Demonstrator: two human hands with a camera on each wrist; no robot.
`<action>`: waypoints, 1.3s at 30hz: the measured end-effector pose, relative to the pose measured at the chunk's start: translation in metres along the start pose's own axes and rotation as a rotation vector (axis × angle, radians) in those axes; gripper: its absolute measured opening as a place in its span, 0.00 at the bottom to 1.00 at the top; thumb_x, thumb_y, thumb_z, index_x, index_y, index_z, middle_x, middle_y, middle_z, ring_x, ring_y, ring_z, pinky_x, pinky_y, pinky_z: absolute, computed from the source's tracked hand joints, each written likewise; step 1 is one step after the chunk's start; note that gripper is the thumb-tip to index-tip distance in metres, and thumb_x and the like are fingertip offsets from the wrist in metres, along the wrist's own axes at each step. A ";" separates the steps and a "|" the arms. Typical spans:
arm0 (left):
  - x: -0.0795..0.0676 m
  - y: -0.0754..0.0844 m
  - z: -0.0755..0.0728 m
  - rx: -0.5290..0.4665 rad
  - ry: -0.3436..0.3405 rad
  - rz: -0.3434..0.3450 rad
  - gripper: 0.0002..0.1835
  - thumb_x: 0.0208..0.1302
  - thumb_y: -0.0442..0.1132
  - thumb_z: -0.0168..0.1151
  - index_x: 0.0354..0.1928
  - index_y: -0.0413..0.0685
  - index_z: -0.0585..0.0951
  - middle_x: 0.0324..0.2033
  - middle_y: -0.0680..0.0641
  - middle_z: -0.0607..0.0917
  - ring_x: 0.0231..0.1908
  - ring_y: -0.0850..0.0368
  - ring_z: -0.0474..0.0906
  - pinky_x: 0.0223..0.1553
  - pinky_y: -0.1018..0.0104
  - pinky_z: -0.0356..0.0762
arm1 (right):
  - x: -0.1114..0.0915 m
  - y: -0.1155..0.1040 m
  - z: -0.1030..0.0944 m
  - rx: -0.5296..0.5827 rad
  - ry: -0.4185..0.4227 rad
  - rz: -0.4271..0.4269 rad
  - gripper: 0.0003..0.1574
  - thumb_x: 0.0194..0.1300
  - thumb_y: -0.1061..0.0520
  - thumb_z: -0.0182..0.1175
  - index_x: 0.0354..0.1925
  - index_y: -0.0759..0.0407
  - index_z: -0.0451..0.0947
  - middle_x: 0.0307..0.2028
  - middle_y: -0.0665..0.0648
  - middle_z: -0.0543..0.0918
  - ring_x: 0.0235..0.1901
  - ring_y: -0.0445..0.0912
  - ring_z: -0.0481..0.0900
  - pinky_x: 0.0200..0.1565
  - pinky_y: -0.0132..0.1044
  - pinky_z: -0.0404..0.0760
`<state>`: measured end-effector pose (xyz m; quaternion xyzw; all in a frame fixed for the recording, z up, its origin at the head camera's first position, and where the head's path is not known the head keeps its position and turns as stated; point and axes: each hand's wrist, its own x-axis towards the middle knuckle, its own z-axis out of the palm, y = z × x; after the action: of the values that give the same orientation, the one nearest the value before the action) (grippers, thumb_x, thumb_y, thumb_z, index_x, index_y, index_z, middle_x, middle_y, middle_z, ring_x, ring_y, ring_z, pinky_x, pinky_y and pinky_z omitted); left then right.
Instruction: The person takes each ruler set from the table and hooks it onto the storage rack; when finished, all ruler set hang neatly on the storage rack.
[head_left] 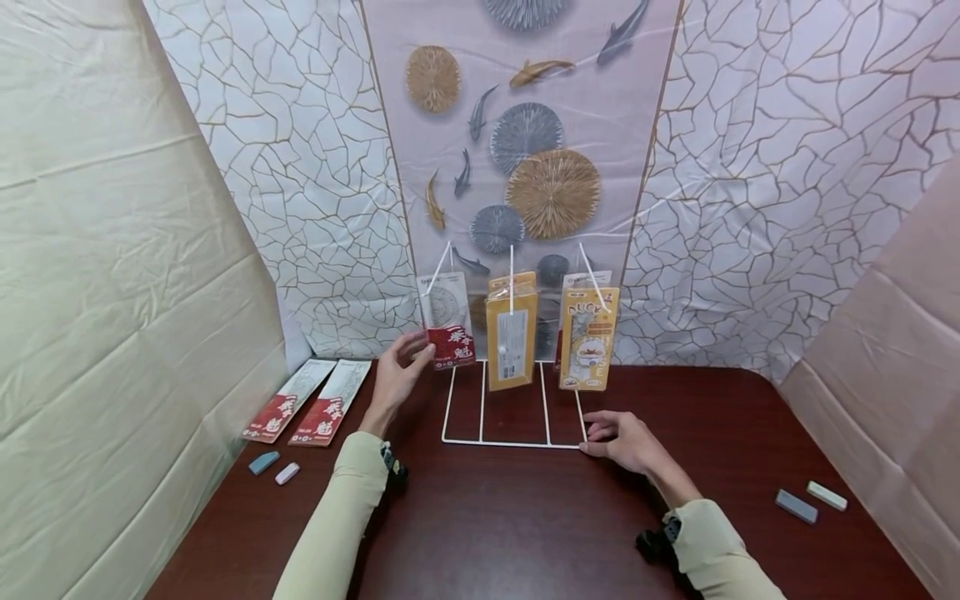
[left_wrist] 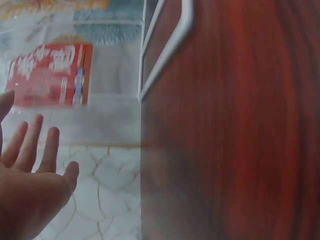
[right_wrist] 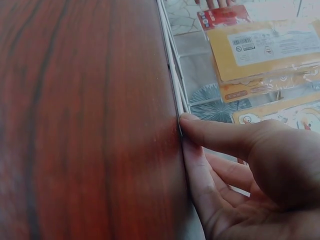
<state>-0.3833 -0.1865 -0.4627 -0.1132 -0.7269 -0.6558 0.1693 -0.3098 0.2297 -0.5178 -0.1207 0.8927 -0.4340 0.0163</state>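
A white wire display rack (head_left: pixel 513 444) stands on the table, its hooks bearing hanging packs. My right hand (head_left: pixel 626 442) is at the front right corner of its base; in the right wrist view, thumb and forefinger pinch the wire. My left hand (head_left: pixel 400 375) is beside the red-and-white pack (head_left: pixel 452 333) on the left hook. Its fingers (left_wrist: pixel 50 150) are spread and relaxed in the left wrist view, with a gap to the pack. From the middle hook hang yellow packs (head_left: pixel 513 350), back side forward. On the right hook, a yellow duck pack (head_left: pixel 589 342) covers most of a white-and-red one.
Two more red-and-white packs (head_left: pixel 330 404) lie flat at the table's left. Nearer me are a blue block (head_left: pixel 264 462) and a pale pink block (head_left: pixel 287 473). A grey block (head_left: pixel 797 506) and a whitish block (head_left: pixel 827 495) lie at the right. Patterned cloth hangs behind the table.
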 end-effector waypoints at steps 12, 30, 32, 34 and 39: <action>-0.025 -0.012 -0.099 0.630 0.003 -0.143 0.41 0.65 0.59 0.65 0.74 0.51 0.63 0.66 0.36 0.76 0.67 0.36 0.69 0.65 0.39 0.68 | -0.001 -0.012 0.000 -0.035 0.002 0.028 0.33 0.57 0.57 0.74 0.59 0.65 0.78 0.41 0.60 0.86 0.42 0.48 0.85 0.43 0.36 0.80; -0.045 -0.015 -0.135 1.035 -0.221 -0.296 0.34 0.75 0.50 0.51 0.67 0.26 0.66 0.61 0.22 0.74 0.63 0.24 0.68 0.63 0.32 0.63 | -0.007 -0.017 0.004 -0.058 0.009 0.001 0.33 0.58 0.60 0.72 0.61 0.65 0.77 0.55 0.66 0.79 0.46 0.54 0.86 0.43 0.38 0.82; -0.046 -0.018 -0.134 1.060 -0.201 -0.279 0.29 0.75 0.46 0.50 0.66 0.27 0.68 0.59 0.24 0.76 0.61 0.24 0.70 0.61 0.32 0.64 | -0.006 -0.017 0.005 -0.060 0.009 -0.005 0.32 0.58 0.61 0.72 0.61 0.65 0.77 0.53 0.66 0.80 0.46 0.55 0.86 0.43 0.36 0.82; -0.046 -0.019 -0.133 1.089 -0.175 -0.270 0.26 0.73 0.41 0.50 0.65 0.28 0.70 0.58 0.25 0.77 0.59 0.25 0.72 0.59 0.33 0.65 | -0.006 -0.015 0.005 -0.068 0.009 -0.021 0.32 0.58 0.61 0.72 0.60 0.66 0.78 0.52 0.66 0.81 0.45 0.55 0.86 0.43 0.35 0.82; -0.047 -0.020 -0.129 1.082 -0.163 -0.397 0.27 0.68 0.36 0.52 0.69 0.37 0.68 0.62 0.24 0.72 0.64 0.20 0.61 0.62 0.30 0.62 | -0.007 -0.014 0.005 -0.078 0.015 -0.031 0.31 0.58 0.60 0.72 0.60 0.66 0.78 0.50 0.65 0.81 0.45 0.55 0.86 0.44 0.35 0.82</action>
<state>-0.3355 -0.3144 -0.4886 0.0778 -0.9766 -0.1996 0.0205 -0.2995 0.2190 -0.5107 -0.1319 0.9070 -0.3999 -0.0016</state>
